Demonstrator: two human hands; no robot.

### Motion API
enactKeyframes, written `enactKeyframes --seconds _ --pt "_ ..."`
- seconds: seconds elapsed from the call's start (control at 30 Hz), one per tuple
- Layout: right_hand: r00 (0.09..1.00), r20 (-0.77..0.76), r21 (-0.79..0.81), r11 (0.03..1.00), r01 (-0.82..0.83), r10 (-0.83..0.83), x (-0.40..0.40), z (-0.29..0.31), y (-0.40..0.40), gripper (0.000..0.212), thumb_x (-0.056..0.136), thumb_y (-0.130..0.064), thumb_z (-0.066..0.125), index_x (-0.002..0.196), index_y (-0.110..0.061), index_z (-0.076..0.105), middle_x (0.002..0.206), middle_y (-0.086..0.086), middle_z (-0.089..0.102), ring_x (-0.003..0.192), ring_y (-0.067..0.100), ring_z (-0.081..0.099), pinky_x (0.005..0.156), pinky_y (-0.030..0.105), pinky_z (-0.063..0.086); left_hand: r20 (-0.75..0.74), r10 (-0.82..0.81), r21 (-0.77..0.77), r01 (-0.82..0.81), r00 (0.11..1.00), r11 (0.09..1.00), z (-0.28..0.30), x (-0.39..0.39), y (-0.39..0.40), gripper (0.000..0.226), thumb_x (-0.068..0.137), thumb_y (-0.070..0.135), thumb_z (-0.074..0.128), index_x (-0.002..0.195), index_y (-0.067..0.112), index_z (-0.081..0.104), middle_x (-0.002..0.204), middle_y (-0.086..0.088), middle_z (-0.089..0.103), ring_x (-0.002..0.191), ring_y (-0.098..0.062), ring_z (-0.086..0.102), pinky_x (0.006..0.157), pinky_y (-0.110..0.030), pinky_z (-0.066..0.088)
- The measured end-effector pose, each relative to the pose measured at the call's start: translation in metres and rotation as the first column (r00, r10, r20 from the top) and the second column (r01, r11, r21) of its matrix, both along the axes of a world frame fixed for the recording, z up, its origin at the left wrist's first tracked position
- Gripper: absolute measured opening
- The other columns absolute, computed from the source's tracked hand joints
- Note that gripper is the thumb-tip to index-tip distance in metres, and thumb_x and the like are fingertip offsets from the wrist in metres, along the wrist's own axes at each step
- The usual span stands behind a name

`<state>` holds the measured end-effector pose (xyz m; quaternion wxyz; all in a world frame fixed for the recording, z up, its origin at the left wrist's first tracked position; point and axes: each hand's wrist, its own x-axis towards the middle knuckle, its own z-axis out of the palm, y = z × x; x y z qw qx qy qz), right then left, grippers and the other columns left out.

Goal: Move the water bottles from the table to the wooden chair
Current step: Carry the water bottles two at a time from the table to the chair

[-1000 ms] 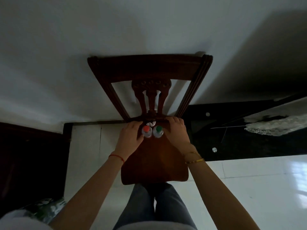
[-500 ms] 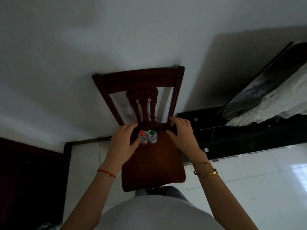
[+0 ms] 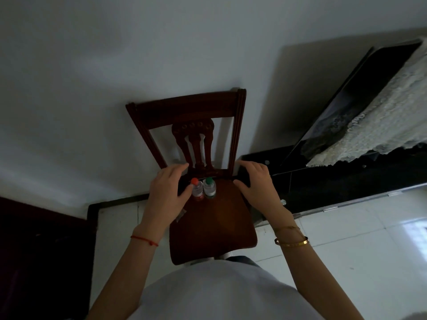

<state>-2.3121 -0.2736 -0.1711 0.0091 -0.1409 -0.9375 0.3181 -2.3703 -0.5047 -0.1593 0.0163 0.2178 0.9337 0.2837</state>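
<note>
A dim room with a pale wall and white floor tiles frames the wooden chair (image 3: 208,218), which stands backed against the wall at the centre of the view; at about 3 o'clock from it runs a dark glass-topped surface (image 3: 323,181) with a lace cloth (image 3: 374,125) draped above it. Two small water bottles stand upright at the rear of the seat, at 12 o'clock on it, just in front of the carved backrest and touching each other: the red-capped bottle (image 3: 196,189) at 9 o'clock of the green-capped bottle (image 3: 209,187). The left hand (image 3: 168,192) is spread loosely, its thumb just beside or touching the red-capped bottle without gripping it; the right hand (image 3: 256,183) is wide open with nothing in it, well apart from the bottles at their 3 o'clock, over the seat's edge. The placing step looks finished for this pair, and the release seems the step in hand. If more bottles remain on the surface, which cannot be told from here, the next move calls for drawing both hands clear without nudging the bottles, then turning back to fetch them.
</note>
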Motion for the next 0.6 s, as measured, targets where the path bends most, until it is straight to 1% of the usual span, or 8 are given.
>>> enactKeyframes --seconds 0.17,0.3,0.4,0.53,0.6 --pt "0.993 -0.013 -0.008 0.993 0.119 -0.12 0.029 0.005 0.013 0.057 0.089 -0.029 0.062 0.14 -0.021 0.039 0.143 0.002 0.045 0.139 0.023 0.026 0.116 0.044 0.026 -0.014 -0.106 -0.005 0.105 0.994 0.994 0.01 0.001 0.023 0.051 0.087 0.027 0.063 0.136 0.019 0.047 0.132 -0.003 0.053 0.124 -0.019 0.044 0.104 -0.044 0.041" --pt "0.97 -0.03 -0.002 0.971 0.24 -0.24 0.069 0.008 0.033 0.057 0.088 -0.031 0.062 0.14 -0.022 0.04 0.142 0.002 0.045 0.137 0.023 0.028 0.113 0.045 0.031 -0.008 -0.239 0.005 0.239 0.971 0.971 0.02 0.008 0.06 0.053 0.088 0.028 0.062 0.137 0.019 0.045 0.135 -0.002 0.05 0.128 -0.017 0.042 0.108 -0.039 0.038" --pt "0.937 -0.041 0.004 0.938 0.348 -0.347 0.106 0.011 0.053 0.056 0.089 -0.031 0.062 0.14 -0.022 0.041 0.141 0.003 0.047 0.136 0.023 0.03 0.112 0.043 0.033 -0.024 -0.351 0.015 0.351 0.936 0.936 0.025 0.023 0.096 0.05 0.089 0.028 0.061 0.136 0.018 0.046 0.135 -0.002 0.051 0.128 -0.017 0.041 0.107 -0.043 0.039" --pt "0.868 -0.061 0.011 0.869 0.495 -0.494 0.164 0.015 0.084 0.055 0.09 -0.032 0.061 0.14 -0.022 0.04 0.14 0.002 0.047 0.135 0.024 0.032 0.111 0.041 0.033 -0.031 -0.505 -0.004 0.505 0.862 0.863 0.028 0.05 0.154 0.051 0.089 0.029 0.06 0.137 0.018 0.045 0.135 -0.002 0.05 0.129 -0.016 0.041 0.108 -0.036 0.036" --pt "0.83 -0.07 0.004 0.832 0.555 -0.554 0.198 0.016 0.103 0.054 0.09 -0.031 0.061 0.139 -0.021 0.041 0.139 0.003 0.049 0.134 0.024 0.032 0.11 0.039 0.033 -0.039 -0.57 -0.005 0.571 0.82 0.821 0.027 0.069 0.186 0.051 0.089 0.03 0.059 0.138 0.019 0.045 0.135 -0.001 0.05 0.128 -0.017 0.042 0.107 -0.038 0.039"
